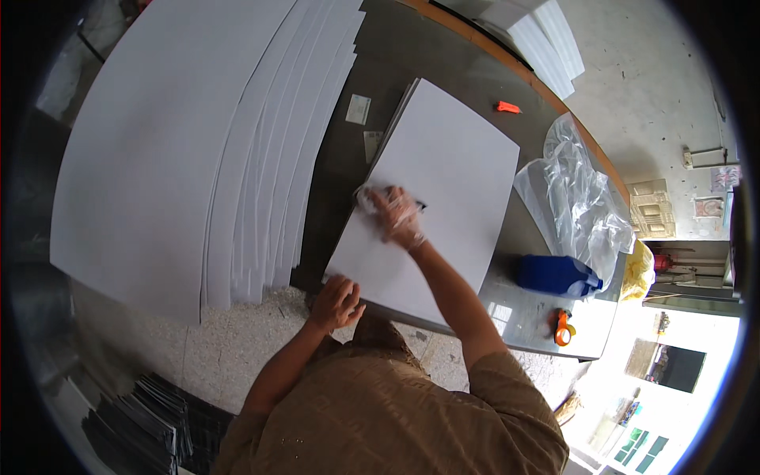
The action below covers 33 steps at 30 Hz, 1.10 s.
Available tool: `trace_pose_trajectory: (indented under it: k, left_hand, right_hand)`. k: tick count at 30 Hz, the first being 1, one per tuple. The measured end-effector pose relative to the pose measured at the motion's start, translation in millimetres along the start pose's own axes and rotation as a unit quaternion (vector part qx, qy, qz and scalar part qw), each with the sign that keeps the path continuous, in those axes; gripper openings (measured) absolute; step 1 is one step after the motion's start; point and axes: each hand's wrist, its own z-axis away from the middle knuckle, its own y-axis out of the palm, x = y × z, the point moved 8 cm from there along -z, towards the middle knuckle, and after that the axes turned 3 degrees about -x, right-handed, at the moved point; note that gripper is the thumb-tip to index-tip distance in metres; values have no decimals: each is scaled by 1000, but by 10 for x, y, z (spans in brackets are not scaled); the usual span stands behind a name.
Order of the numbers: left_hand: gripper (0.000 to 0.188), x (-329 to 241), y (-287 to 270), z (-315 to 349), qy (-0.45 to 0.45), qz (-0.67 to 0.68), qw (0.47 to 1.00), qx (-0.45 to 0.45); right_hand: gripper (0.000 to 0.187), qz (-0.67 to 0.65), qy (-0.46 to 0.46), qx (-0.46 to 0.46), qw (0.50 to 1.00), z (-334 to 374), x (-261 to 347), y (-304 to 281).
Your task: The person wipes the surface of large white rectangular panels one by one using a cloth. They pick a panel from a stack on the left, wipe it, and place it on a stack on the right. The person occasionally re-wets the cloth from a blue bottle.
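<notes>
A stack of white sheets [453, 150] lies at a slant on the dark table in front of me. My right hand [398, 215], in a clear plastic glove, presses on the top sheet near its left edge. Its fingers are bunched and smeared by motion. A small dark thing pokes out beside them; its kind is not plain. At the near left corner of the stack, my bare left hand [338, 303] has its fingers curled against the edge of the sheets.
Large white sheets [158, 150] overhang the table [404, 43] at left. On its right are crumpled clear plastic [582, 190], a blue jug [558, 274] on its side, an orange tape dispenser [564, 328] and an orange cutter [508, 107]. Dark sheets [142, 427] are piled lower left.
</notes>
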Motion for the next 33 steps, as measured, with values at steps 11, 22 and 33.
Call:
trace_pose_trajectory:
  k: [11, 22, 33]
  left_hand:
    - [44, -93, 17, 24, -70, -72, 995, 21]
    - [45, -24, 16, -42, -67, -36, 995, 60]
    - [44, -15, 19, -110, -25, -36, 999, 28]
  right_hand:
    - [57, 91, 132, -73, 984, -2169, -2617, -485]
    - [40, -7, 43, -97, 994, -470, -1265, -418]
    - [52, -49, -30, 75, 996, 1562, 186, -255]
